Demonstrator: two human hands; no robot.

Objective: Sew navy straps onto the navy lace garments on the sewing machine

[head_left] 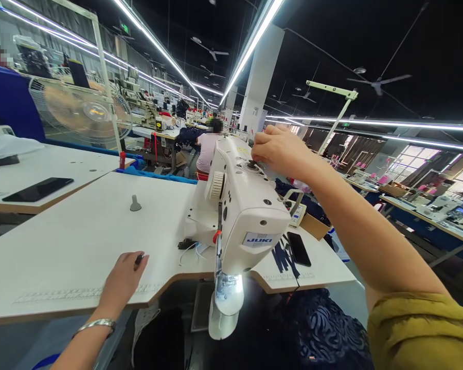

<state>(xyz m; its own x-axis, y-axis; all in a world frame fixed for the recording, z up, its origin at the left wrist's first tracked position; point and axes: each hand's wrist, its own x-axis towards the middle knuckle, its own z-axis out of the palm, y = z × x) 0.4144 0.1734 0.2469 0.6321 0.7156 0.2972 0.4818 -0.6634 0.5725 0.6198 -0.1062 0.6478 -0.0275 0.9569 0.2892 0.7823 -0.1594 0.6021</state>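
White machine (pixel 250 205) stands in the middle; the right hand (pixel 280 150) curls over its top, whether gripping I can't tell; near left, the left hand (pixel 124 275) pinches a black piece (pixel 139 259).

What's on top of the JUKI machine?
On the sewing machine: a dark round fitting, with the right hand by the top's far end. Whatever the fingers touch or hold there is hidden.

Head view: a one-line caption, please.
Right hand at the top of a JUKI sewing machine, left hand holding a small dark object.
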